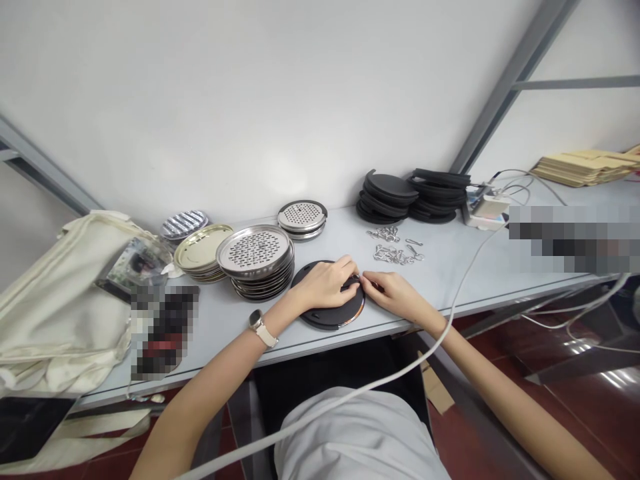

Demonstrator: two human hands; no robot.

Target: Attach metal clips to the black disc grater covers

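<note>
A black round disc (320, 315) with a shiny, partly orange edge lies flat at the table's front edge. My left hand (327, 283) rests over its top, fingers bent and closed at the right side of the rim. At that same side my right hand (393, 293) has thumb and fingers pinched together against the rim; whatever small part sits between the fingertips is hidden. Left of the disc stands a stack of round metal plates with punched holes (256, 252). Behind my hands lie small metal snap hooks (395, 255) in loose piles.
Gold round lids (204, 248), a striped silver disc (184, 225) and more perforated plates (301, 216) stand left and behind. Black round covers (390, 187) are stacked at the back. A white cable (457, 293) crosses before my right forearm. Cream cloth (65, 287) covers the left end.
</note>
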